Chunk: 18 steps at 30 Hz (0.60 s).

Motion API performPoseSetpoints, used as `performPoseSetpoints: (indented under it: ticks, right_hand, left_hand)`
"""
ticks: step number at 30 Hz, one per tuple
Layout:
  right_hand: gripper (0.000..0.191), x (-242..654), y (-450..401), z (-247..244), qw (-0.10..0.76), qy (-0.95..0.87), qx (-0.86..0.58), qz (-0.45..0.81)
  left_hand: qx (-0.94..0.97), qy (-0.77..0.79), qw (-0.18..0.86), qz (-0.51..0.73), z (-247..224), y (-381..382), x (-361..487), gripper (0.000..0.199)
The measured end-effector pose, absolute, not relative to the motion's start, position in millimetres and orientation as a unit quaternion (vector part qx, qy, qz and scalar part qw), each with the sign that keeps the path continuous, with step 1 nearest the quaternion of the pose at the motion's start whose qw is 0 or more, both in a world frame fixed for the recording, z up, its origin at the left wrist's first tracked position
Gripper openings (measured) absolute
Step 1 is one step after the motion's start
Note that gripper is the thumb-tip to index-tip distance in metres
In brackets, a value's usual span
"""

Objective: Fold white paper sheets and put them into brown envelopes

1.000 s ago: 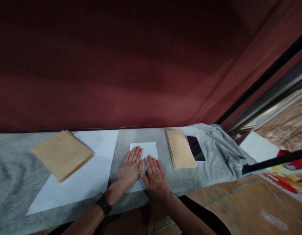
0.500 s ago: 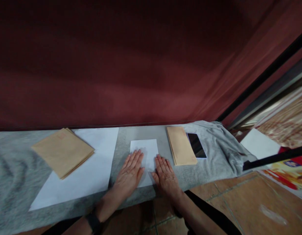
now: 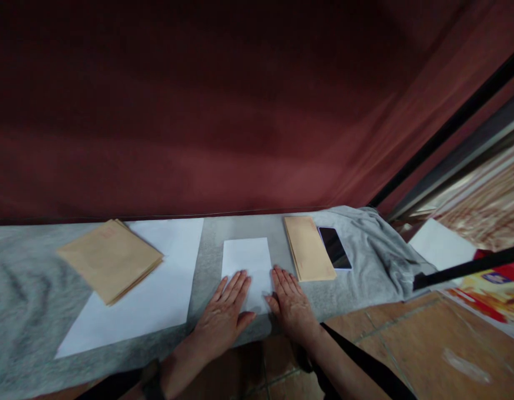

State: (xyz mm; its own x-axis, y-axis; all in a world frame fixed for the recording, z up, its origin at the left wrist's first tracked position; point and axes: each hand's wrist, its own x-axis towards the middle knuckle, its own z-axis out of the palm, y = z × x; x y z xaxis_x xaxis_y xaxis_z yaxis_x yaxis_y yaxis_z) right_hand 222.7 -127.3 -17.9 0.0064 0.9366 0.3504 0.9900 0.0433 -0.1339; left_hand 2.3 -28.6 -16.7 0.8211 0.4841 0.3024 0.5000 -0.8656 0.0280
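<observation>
A small white sheet of paper [image 3: 247,254], with a faint crease across it, lies flat on the grey cloth in front of me. My left hand [image 3: 225,311] rests flat on its lower left part, fingers stretched out and thumb apart. On the right edge of the paper lies my right hand [image 3: 292,305], also flat with fingers extended. Just right of that hand is a stack of brown envelopes [image 3: 309,250]. Farther left, more brown envelopes [image 3: 110,261] lie at an angle on larger white paper [image 3: 156,300].
A phone [image 3: 334,247] with a dark screen lies beside the right envelopes. Grey cloth [image 3: 365,278] covers the narrow surface, rumpled at its right end. A dark red fabric wall [image 3: 240,139] rises behind. Black bars [image 3: 469,268] and a colourful package [image 3: 498,297] stand at the right, above floor tiles.
Both hands have slid down the small paper toward me, uncovering more of its upper part. The right hand has also shifted slightly right. The envelopes and phone lie as before.
</observation>
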Motion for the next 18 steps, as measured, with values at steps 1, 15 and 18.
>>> performPoseSetpoints:
  ticks: [1,15,18]
  right_hand:
    - [0.057,223,-128,-18,0.177,-0.698,-0.689,-0.079]
    - [0.064,180,-135,-8,0.202,-0.747,-0.631,-0.055]
    - [0.064,194,-135,-12,0.185,-0.745,-0.638,-0.060]
  left_hand:
    - [-0.952,-0.263,0.029,-0.153,-17,-29,1,0.073]
    - [-0.953,-0.260,0.009,-0.157,-15,-36,-10,0.079]
    - [-0.948,-0.272,0.026,-0.164,-17,-35,-17,0.086]
